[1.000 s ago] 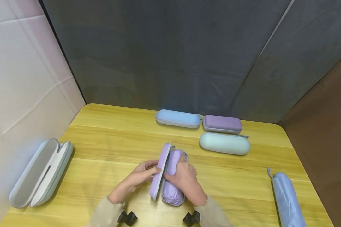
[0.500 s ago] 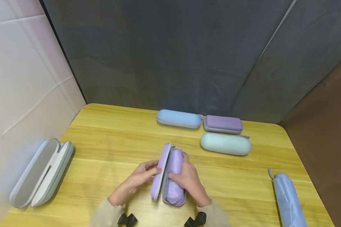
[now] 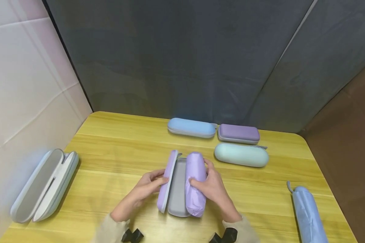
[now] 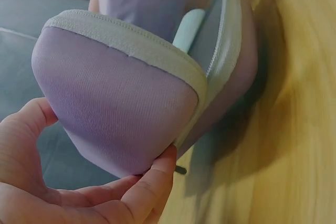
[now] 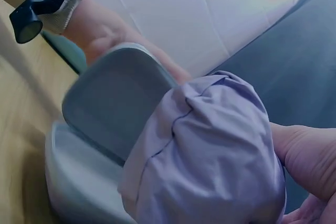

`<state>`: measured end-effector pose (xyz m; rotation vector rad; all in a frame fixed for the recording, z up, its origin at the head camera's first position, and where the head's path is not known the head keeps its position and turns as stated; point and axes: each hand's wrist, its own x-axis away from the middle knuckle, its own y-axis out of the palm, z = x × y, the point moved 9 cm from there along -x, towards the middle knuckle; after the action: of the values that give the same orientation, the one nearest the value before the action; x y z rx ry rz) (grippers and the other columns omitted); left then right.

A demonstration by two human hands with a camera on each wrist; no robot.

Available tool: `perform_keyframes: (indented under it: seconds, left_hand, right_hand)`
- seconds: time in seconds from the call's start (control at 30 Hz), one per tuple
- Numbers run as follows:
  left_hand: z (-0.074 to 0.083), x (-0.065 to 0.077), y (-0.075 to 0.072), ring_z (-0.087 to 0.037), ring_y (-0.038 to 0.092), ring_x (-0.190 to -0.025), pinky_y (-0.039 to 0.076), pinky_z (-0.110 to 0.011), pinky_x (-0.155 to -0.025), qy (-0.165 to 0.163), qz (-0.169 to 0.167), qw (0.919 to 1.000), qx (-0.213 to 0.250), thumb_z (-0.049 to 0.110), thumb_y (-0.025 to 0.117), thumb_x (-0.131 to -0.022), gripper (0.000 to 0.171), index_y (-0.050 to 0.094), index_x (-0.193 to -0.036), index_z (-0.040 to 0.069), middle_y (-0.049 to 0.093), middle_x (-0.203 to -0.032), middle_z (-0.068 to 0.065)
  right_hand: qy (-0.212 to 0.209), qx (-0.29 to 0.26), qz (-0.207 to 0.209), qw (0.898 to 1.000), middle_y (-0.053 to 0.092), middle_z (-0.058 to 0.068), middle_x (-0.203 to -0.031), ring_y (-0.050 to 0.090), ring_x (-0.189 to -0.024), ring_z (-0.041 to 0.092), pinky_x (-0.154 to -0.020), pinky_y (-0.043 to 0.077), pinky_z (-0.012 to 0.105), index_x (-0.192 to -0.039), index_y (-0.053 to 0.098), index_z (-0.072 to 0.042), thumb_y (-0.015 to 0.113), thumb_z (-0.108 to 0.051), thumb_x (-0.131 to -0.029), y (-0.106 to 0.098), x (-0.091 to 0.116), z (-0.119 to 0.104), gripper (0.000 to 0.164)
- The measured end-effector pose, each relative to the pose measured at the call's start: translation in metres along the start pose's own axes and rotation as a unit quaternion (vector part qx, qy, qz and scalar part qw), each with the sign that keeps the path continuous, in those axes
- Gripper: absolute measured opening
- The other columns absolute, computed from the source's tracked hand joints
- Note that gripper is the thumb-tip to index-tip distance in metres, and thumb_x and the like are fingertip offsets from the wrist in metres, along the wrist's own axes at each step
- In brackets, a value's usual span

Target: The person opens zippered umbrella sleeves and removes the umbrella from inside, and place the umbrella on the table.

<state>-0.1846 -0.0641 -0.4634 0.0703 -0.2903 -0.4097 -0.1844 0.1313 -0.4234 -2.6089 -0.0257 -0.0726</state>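
Bundle of lilac cloth (image 3: 196, 184), grasped by the person's right hand (image 3: 212, 185), at three o'clock from the opened lilac case (image 3: 177, 192), left hand (image 3: 150, 185) holding the lid (image 3: 168, 180), mint case (image 3: 241, 154) towards two o'clock.

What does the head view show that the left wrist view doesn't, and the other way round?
Only the head view shows the blue hard case, the deep purple hard case, the open pale blue hard case and the blue folded umbrella.

Only the left wrist view shows the zipper teeth along the rim of the lilac case and the fine ribbed weave on its lid.

Both show the left hand gripping that lid, the lilac folded umbrella and the wooden table.
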Motion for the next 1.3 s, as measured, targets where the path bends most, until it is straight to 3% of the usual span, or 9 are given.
perform_keyframes:
  seconds: [0.17, 0.47, 0.63, 0.77, 0.9, 0.97, 1.07, 1.2, 1.3]
  left_hand:
    - [0.007, 0.01, -0.025, -0.036, 0.057, -0.107, 0.051, -0.036, -0.087, 0.014, 0.016, 0.9995, -0.023, 0.014, 0.056, -0.086, 0.066, 0.027, -0.134, -0.022, 0.041, -0.129, -0.036]
    - [0.017, 0.034, -0.086, -0.026, 0.062, -0.099, 0.053, -0.032, -0.081, 0.002, 0.059, 0.9942, -0.09, 0.016, 0.053, -0.092, 0.061, 0.028, -0.134, -0.021, 0.045, -0.128, -0.036]
    - [0.021, 0.052, -0.122, -0.013, 0.062, -0.091, 0.053, -0.027, -0.078, -0.019, 0.091, 0.9872, -0.13, 0.017, 0.051, -0.094, 0.061, 0.028, -0.135, -0.02, 0.049, -0.126, -0.033]
    - [0.023, 0.063, -0.147, -0.008, 0.062, -0.086, 0.052, -0.025, -0.074, -0.044, 0.113, 0.9743, -0.19, 0.021, 0.052, -0.094, 0.062, 0.029, -0.135, -0.02, 0.054, -0.121, -0.03]
    - [0.027, 0.073, -0.169, -0.013, 0.063, -0.082, 0.052, -0.024, -0.068, -0.071, 0.147, 0.9479, -0.274, 0.027, 0.056, -0.092, 0.066, 0.032, -0.134, -0.019, 0.061, -0.11, -0.028]
    - [0.031, 0.076, -0.178, -0.02, 0.064, -0.082, 0.052, -0.026, -0.065, -0.077, 0.162, 0.9301, -0.321, 0.029, 0.059, -0.09, 0.07, 0.033, -0.132, -0.02, 0.062, -0.105, -0.031]
    - [0.039, 0.079, -0.188, -0.03, 0.065, -0.081, 0.052, -0.03, -0.061, -0.074, 0.183, 0.8933, -0.404, 0.033, 0.063, -0.086, 0.075, 0.035, -0.129, -0.022, 0.061, -0.102, -0.035]
    - [0.048, 0.081, -0.192, -0.039, 0.06, -0.079, 0.052, -0.044, -0.064, -0.049, 0.209, 0.8331, -0.51, 0.037, 0.069, -0.079, 0.082, 0.039, -0.123, -0.026, 0.058, -0.096, -0.038]
    - [0.05, 0.083, -0.191, -0.043, 0.056, -0.076, 0.049, -0.05, -0.06, -0.033, 0.227, 0.8059, -0.546, 0.036, 0.073, -0.073, 0.082, 0.043, -0.118, -0.026, 0.053, -0.091, -0.039]
  right_hand:
    - [0.027, -0.01, 0.01, 1.0, 0.063, 0.024, -0.102, 0.063, -0.078, 0.027, -0.058, 0.055, 0.033, -0.139, 0.035, -0.001, 0.076, -0.014, -0.069, -0.031, 0.01, 0.011, 0.082]
    - [0.094, 0.095, 0.069, 0.989, 0.061, 0.027, -0.105, 0.062, -0.082, 0.03, -0.061, 0.054, 0.034, -0.14, 0.029, 0.0, 0.074, -0.022, -0.075, -0.117, 0.035, 0.065, 0.082]
    - [0.14, 0.142, 0.076, 0.977, 0.055, 0.034, -0.112, 0.061, -0.089, 0.037, -0.065, 0.053, 0.037, -0.141, 0.024, 0.004, 0.073, -0.028, -0.078, -0.156, 0.051, 0.102, 0.086]
    - [0.163, 0.166, 0.075, 0.97, 0.054, 0.037, -0.111, 0.06, -0.091, 0.04, -0.064, 0.052, 0.035, -0.141, 0.023, 0.008, 0.072, -0.029, -0.078, -0.181, 0.065, 0.128, 0.087]
    - [0.195, 0.185, 0.054, 0.962, 0.046, 0.042, -0.118, 0.057, -0.095, 0.046, -0.065, 0.053, 0.038, -0.142, 0.016, 0.012, 0.071, -0.034, -0.079, -0.2, 0.079, 0.154, 0.095]
    - [0.204, 0.209, 0.046, 0.955, 0.042, 0.044, -0.121, 0.056, -0.097, 0.048, -0.067, 0.054, 0.042, -0.142, 0.014, 0.012, 0.071, -0.038, -0.079, -0.208, 0.085, 0.163, 0.098]
    - [0.199, 0.245, 0.045, 0.948, 0.043, 0.045, -0.119, 0.056, -0.094, 0.048, -0.07, 0.052, 0.047, -0.142, 0.016, 0.012, 0.072, -0.04, -0.078, -0.218, 0.091, 0.172, 0.1]
    - [0.18, 0.274, 0.045, 0.944, 0.045, 0.044, -0.116, 0.057, -0.091, 0.046, -0.07, 0.051, 0.049, -0.142, 0.017, 0.01, 0.073, -0.041, -0.076, -0.224, 0.096, 0.177, 0.101]
    - [0.166, 0.294, 0.042, 0.94, 0.044, 0.044, -0.117, 0.057, -0.089, 0.047, -0.069, 0.05, 0.051, -0.142, 0.017, 0.009, 0.073, -0.042, -0.075, -0.224, 0.096, 0.178, 0.102]
